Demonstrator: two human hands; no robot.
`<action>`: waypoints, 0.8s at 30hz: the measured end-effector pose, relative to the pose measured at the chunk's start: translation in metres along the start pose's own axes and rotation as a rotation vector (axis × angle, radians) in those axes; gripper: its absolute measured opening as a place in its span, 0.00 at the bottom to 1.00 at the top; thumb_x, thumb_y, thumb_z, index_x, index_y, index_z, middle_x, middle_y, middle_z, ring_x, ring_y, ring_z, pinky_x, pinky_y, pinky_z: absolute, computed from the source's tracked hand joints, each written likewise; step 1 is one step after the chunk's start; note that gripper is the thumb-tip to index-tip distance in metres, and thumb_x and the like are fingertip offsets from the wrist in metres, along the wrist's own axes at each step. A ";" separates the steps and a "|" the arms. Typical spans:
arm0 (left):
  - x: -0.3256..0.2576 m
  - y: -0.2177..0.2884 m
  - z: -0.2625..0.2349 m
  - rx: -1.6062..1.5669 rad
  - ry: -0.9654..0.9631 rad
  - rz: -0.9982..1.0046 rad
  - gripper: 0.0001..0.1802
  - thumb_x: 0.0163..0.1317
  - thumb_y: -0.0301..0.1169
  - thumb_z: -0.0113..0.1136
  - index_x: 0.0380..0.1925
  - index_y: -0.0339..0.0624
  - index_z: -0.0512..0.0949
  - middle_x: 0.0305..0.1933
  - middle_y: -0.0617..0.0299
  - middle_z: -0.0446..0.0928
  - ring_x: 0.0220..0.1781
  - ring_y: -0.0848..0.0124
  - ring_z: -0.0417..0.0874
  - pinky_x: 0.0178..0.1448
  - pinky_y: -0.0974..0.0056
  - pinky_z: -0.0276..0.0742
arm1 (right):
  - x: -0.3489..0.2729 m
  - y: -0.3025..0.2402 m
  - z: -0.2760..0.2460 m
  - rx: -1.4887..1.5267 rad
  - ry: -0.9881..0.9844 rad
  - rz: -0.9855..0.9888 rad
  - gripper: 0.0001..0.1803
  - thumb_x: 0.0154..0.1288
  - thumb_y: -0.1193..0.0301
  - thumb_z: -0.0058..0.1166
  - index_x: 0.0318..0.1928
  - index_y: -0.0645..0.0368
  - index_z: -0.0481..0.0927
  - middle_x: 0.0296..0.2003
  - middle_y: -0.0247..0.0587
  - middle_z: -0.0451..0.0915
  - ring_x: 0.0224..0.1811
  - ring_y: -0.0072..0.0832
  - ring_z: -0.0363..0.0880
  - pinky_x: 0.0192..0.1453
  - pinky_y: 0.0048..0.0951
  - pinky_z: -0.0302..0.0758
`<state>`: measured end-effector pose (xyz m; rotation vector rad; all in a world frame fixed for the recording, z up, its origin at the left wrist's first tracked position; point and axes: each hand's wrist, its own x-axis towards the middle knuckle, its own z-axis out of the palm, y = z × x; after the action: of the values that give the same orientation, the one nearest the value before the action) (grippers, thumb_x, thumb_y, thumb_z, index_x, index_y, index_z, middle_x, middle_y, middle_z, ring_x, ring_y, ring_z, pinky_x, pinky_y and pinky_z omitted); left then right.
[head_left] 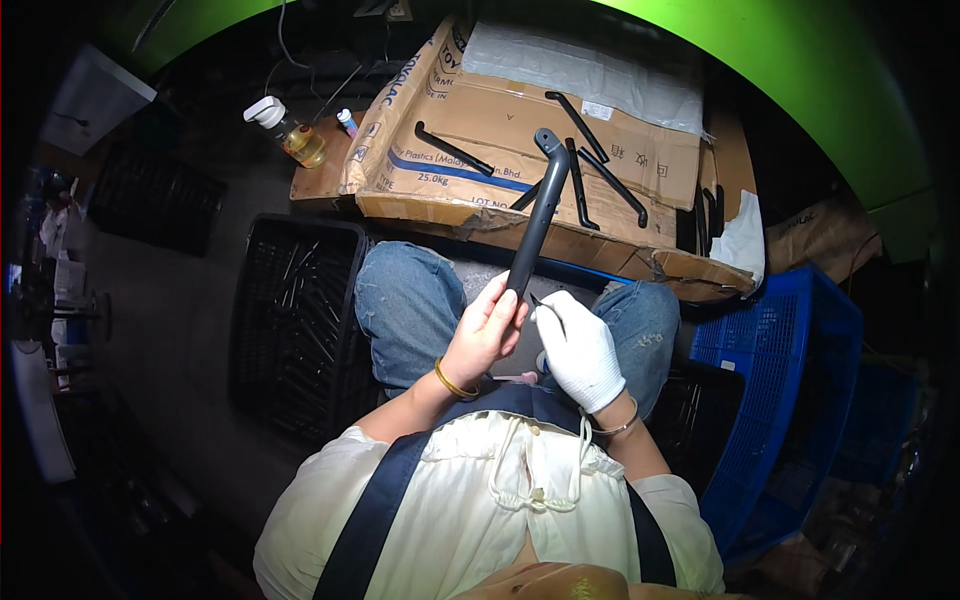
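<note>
My bare left hand (487, 328) is closed around the lower end of a long black plastic handle-like part (537, 222). The part slants up and away from me, with a bent, rounded head and a hole at its far end. Close beside its lower end is my right hand (577, 352), in a white knitted glove, with the fingers pinched together. A small dark pointed tip shows at those fingers; the rest of what they hold is hidden. Beyond the hands, several similar black parts, one of them a bent piece (453, 149), lie on flattened cardboard (480, 105).
A black crate (300, 225) full of dark parts stands left of my knees. Blue plastic crates (770, 330) are at the right. A spray bottle with yellow liquid (303, 145) stands left of the cardboard. A white cloth (740, 235) hangs at its right corner.
</note>
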<state>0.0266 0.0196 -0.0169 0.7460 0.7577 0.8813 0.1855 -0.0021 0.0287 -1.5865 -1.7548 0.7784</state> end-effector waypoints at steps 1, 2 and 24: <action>-0.001 -0.001 0.000 -0.010 0.005 0.019 0.22 0.78 0.36 0.44 0.68 0.43 0.61 0.30 0.71 0.68 0.17 0.86 0.61 0.20 0.79 0.58 | 0.001 -0.003 0.001 0.002 0.001 0.002 0.07 0.71 0.68 0.48 0.40 0.57 0.76 0.31 0.51 0.80 0.34 0.50 0.82 0.37 0.43 0.78; -0.001 -0.002 0.000 -0.009 0.004 0.017 0.22 0.78 0.36 0.44 0.68 0.43 0.61 0.30 0.71 0.68 0.17 0.86 0.61 0.20 0.79 0.58 | 0.001 -0.004 0.002 0.012 -0.009 -0.007 0.07 0.72 0.68 0.49 0.39 0.56 0.76 0.31 0.51 0.80 0.33 0.50 0.82 0.35 0.43 0.78; -0.004 -0.015 -0.003 0.553 0.175 0.286 0.23 0.74 0.32 0.49 0.65 0.32 0.65 0.47 0.51 0.78 0.48 0.68 0.78 0.56 0.65 0.73 | -0.002 0.011 0.024 -0.247 -0.084 -0.227 0.08 0.70 0.69 0.46 0.37 0.57 0.77 0.33 0.45 0.77 0.29 0.44 0.81 0.31 0.41 0.78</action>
<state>0.0285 0.0099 -0.0298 1.3016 1.0881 1.0142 0.1739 -0.0028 0.0051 -1.4900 -2.1150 0.5425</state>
